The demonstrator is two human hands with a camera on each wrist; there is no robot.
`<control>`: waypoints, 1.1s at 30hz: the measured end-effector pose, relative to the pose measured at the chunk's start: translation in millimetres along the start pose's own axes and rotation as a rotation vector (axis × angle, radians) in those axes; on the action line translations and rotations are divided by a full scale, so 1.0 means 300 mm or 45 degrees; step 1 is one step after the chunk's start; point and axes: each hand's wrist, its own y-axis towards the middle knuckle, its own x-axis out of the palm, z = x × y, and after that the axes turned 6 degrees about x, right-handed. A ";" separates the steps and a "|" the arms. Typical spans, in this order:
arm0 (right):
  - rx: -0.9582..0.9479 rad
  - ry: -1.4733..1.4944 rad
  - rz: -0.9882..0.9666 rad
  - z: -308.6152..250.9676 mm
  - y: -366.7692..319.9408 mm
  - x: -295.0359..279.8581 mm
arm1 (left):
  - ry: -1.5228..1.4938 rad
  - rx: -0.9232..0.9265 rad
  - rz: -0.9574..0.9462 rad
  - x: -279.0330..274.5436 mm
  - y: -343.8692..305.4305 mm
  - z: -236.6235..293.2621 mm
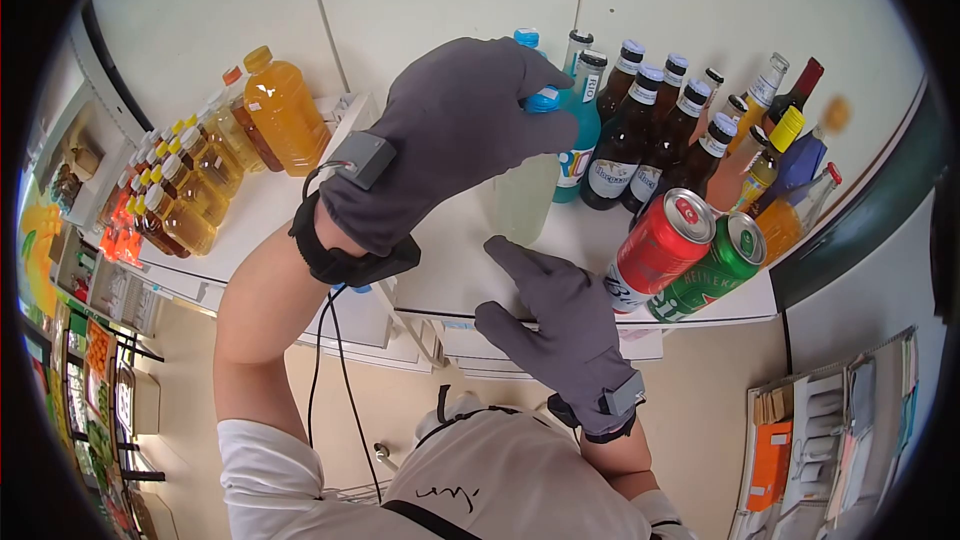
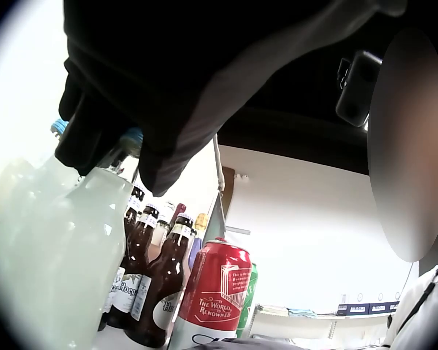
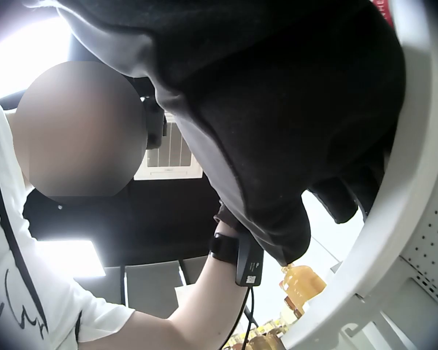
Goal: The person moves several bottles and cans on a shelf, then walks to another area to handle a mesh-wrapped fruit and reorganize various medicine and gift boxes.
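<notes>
Left hand (image 1: 455, 130), grey glove, fingers curled down over blue cap (image 1: 543, 98) of pale cloudy bottle (image 1: 525, 200), gripping its top. Bottle upright on white shelf (image 1: 450, 275), near front edge, just before teal bottle (image 1: 578, 145). Right hand (image 1: 560, 325), also gloved, lower, fingers spread against shelf front edge, thumb raised, holding nothing. Red can (image 1: 660, 250) and green can (image 1: 715, 265) side by side right of that hand. Brown beer bottles (image 1: 625, 140) in rows behind cans. Orange juice bottle (image 1: 285, 110) and small amber bottles (image 1: 185, 205) at shelf's left end.
</notes>
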 end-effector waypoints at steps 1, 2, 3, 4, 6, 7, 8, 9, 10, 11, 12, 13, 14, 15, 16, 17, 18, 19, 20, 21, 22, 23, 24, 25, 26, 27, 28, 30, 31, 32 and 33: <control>-0.029 0.037 0.025 0.003 -0.004 0.007 | -0.009 0.007 -0.006 -0.001 -0.001 0.000; -0.057 0.073 0.050 0.006 -0.008 0.014 | 0.010 0.014 -0.017 -0.004 -0.002 0.004; -0.085 0.108 0.077 0.004 -0.010 0.017 | 0.029 0.023 -0.028 -0.008 -0.002 0.008; -0.074 0.104 0.085 0.002 -0.015 0.018 | 0.048 0.032 -0.040 -0.010 -0.004 0.009; -0.155 0.117 0.145 -0.009 -0.025 0.013 | 0.069 0.089 -0.029 -0.014 -0.010 0.000; -0.195 0.126 0.177 -0.016 -0.031 0.010 | 0.100 0.135 -0.011 -0.017 -0.015 -0.008; -0.180 0.127 0.190 -0.018 -0.040 0.002 | 0.131 0.184 0.006 -0.023 -0.020 -0.016; -0.206 0.198 0.165 -0.013 -0.053 -0.013 | 0.126 0.198 -0.006 -0.033 -0.029 -0.025; -0.232 0.270 0.140 -0.006 -0.072 -0.034 | 0.080 0.222 0.043 -0.045 -0.043 -0.033; -0.257 0.340 0.115 0.000 -0.094 -0.057 | 0.032 0.245 0.091 -0.057 -0.061 -0.039; -0.246 0.338 0.129 0.007 -0.125 -0.098 | -0.019 0.266 0.143 -0.066 -0.076 -0.040; -0.283 0.300 0.178 0.014 -0.163 -0.148 | -0.028 0.277 0.136 -0.076 -0.090 -0.032; -0.323 0.260 0.226 0.021 -0.195 -0.176 | -0.029 0.294 0.176 -0.093 -0.104 -0.016; -0.321 0.259 0.234 0.029 -0.226 -0.178 | -0.026 0.308 0.218 -0.108 -0.122 0.003; -0.267 0.343 0.366 0.036 -0.266 -0.175 | -0.021 0.316 0.258 -0.113 -0.146 0.023; -0.212 0.426 0.501 0.043 -0.302 -0.176 | -0.021 0.320 0.254 -0.106 -0.176 0.045; -0.158 0.507 0.636 0.055 -0.327 -0.185 | 0.089 0.448 0.218 -0.096 -0.210 0.071; -0.161 0.505 0.639 0.060 -0.335 -0.205 | 0.200 0.573 0.185 -0.083 -0.237 0.101; -0.155 0.492 0.571 0.060 -0.338 -0.230 | 0.204 0.575 0.192 -0.060 -0.254 0.141; -0.154 0.479 0.497 0.061 -0.338 -0.258 | -0.036 0.341 -0.031 -0.029 -0.266 0.191; -0.160 0.466 0.417 0.070 -0.337 -0.285 | -0.273 0.100 -0.244 0.002 -0.270 0.239; -0.182 0.467 0.398 0.086 -0.341 -0.308 | -0.261 0.087 -0.221 0.055 -0.278 0.262; -0.223 0.454 0.383 0.106 -0.349 -0.329 | -0.376 0.048 -0.152 0.140 -0.291 0.257; -0.265 0.441 0.366 0.128 -0.359 -0.347 | -0.488 0.011 -0.080 0.228 -0.298 0.248; -0.307 0.432 0.345 0.153 -0.370 -0.363 | -0.599 -0.028 -0.004 0.288 -0.294 0.260; -0.338 0.440 0.313 0.187 -0.384 -0.373 | -0.579 -0.049 0.030 0.321 -0.270 0.289; -0.375 0.448 0.448 0.228 -0.403 -0.372 | -0.694 -0.035 0.043 0.348 -0.238 0.312; -0.445 0.486 0.532 0.294 -0.429 -0.371 | -0.777 -0.053 0.106 0.390 -0.203 0.339; -0.401 0.491 0.582 0.322 -0.442 -0.372 | -0.895 -0.166 0.037 0.409 -0.192 0.345; -0.355 0.494 0.634 0.344 -0.452 -0.378 | -1.020 -0.273 -0.031 0.428 -0.184 0.350; -0.305 0.494 0.690 0.366 -0.457 -0.388 | -1.149 -0.374 -0.102 0.447 -0.181 0.356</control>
